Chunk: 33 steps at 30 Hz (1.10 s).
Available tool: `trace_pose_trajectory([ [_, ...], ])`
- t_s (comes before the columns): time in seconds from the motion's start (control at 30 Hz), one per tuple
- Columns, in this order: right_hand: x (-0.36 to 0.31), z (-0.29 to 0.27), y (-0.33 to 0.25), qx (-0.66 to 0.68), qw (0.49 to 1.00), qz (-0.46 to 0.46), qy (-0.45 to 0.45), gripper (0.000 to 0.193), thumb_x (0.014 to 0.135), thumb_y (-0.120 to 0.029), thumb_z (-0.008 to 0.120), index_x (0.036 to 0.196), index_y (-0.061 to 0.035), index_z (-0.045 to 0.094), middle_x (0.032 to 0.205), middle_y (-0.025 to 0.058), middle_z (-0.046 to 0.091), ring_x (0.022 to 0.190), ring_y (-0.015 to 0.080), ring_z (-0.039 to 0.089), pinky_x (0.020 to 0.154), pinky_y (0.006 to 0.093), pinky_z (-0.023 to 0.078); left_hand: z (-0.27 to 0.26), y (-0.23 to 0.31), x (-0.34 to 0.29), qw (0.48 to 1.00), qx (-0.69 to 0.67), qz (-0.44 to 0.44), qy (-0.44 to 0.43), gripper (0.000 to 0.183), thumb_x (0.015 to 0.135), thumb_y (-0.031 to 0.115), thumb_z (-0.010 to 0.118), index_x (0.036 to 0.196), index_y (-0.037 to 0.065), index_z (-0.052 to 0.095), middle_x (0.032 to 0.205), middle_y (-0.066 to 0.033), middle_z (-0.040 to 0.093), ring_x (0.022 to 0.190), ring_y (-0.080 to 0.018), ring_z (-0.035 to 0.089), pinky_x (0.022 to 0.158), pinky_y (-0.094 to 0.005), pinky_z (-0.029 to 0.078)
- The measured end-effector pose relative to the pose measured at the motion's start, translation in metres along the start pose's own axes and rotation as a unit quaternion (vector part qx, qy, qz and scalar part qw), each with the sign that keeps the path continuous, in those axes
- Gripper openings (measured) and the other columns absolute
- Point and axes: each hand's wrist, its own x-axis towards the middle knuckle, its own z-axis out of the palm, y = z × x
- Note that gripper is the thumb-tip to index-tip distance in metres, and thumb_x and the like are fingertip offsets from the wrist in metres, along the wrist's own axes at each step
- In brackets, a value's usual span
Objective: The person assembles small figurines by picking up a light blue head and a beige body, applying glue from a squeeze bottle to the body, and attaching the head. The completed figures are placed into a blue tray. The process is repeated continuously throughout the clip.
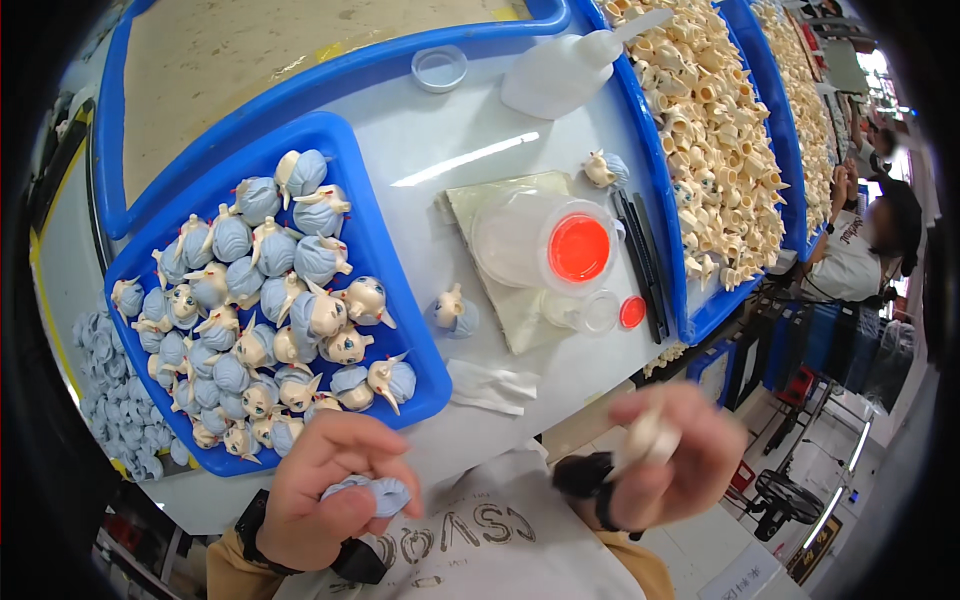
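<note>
Our left hand (pixel 335 485) grasps a hair piece (pixel 372 492), blue and ridged, between thumb and curled fingers, low before our shirt (pixel 470 535) and near the close edge of the tray (pixel 425 365). Our right hand (pixel 690 455) is blurred but grips a cream piece (pixel 652 437) between thumb and fingers; we cannot tell its exact shape. The two pieces are well apart, one to each hand.

The blue tray holds many heads (pixel 322 262) with blue hair and pointed ears, lying at all angles. Left of it we see a pile (pixel 115 400) of loose hair pieces. Right of the tray one head (pixel 455 315) lies on the table (pixel 400 135), with a white cloth (pixel 495 388) nearer us. Beyond, a jar (pixel 505 235) with a round red top stands on a pale mat (pixel 520 335), and dark tools (pixel 655 265) lie between it and a bin (pixel 700 318) of cream parts (pixel 710 130). A white bottle (pixel 550 75) stands at the far side.
</note>
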Motion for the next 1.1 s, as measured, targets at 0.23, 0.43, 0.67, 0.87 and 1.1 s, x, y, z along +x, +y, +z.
trace_pose_trajectory([
  [0.23, 0.017, -0.019, 0.015, -0.264, 0.962, 0.032, -0.058, 0.033, 0.063, 0.003, 0.070, 0.093, 0.0011, 0.058, 0.082, 0.0122, 0.060, 0.070, 0.0210, 0.055, 0.064, 0.0284, 0.044, -0.012, -0.014, 0.001, 0.991, 0.035, 0.118, -0.050, 0.035, 0.091, 0.029, 0.045, 0.103, -0.003, 0.052, 0.077, -0.0077, 0.050, 0.057, -0.0060, 0.045, 0.047, -0.0183, 0.033],
  [0.43, 0.018, -0.009, 0.023, -0.237, 0.970, 0.047, -0.033, 0.034, 0.063, 0.000, 0.071, 0.095, 0.0005, 0.059, 0.083, 0.0128, 0.059, 0.068, 0.0194, 0.055, 0.060, 0.0261, 0.044, 0.001, 0.004, -0.006, 0.999, 0.052, -0.015, 0.005, 0.037, 0.088, 0.026, 0.051, 0.109, -0.005, 0.053, 0.085, -0.0075, 0.054, 0.065, -0.0093, 0.048, 0.060, -0.0201, 0.038],
  [0.67, 0.016, -0.008, 0.027, -0.255, 0.966, 0.035, -0.037, 0.033, 0.063, -0.001, 0.071, 0.095, -0.0001, 0.061, 0.083, 0.0121, 0.059, 0.068, 0.0198, 0.056, 0.059, 0.0270, 0.045, -0.008, 0.001, -0.004, 0.992, 0.106, 0.053, -0.043, 0.041, 0.083, 0.028, 0.060, 0.107, -0.006, 0.056, 0.086, -0.0098, 0.059, 0.075, -0.0145, 0.054, 0.065, -0.0241, 0.041],
  [0.87, 0.018, -0.006, 0.025, -0.308, 0.950, 0.008, -0.049, 0.035, 0.061, -0.001, 0.073, 0.095, -0.0020, 0.063, 0.081, 0.0122, 0.057, 0.070, 0.0217, 0.056, 0.059, 0.0279, 0.045, -0.014, -0.003, -0.006, 0.995, 0.044, 0.052, -0.069, 0.041, 0.077, 0.026, 0.068, 0.101, -0.006, 0.060, 0.085, -0.0118, 0.060, 0.074, -0.0163, 0.055, 0.065, -0.0250, 0.041],
  [1.1, 0.020, -0.004, 0.022, -0.337, 0.939, -0.016, -0.064, 0.041, 0.057, 0.001, 0.073, 0.097, -0.0040, 0.064, 0.078, 0.0088, 0.054, 0.068, 0.0203, 0.053, 0.059, 0.0286, 0.043, -0.010, 0.004, -0.003, 0.996, 0.027, 0.041, -0.081, 0.038, 0.075, 0.018, 0.069, 0.102, -0.006, 0.059, 0.090, -0.0136, 0.061, 0.080, -0.0186, 0.058, 0.070, -0.0267, 0.044],
])
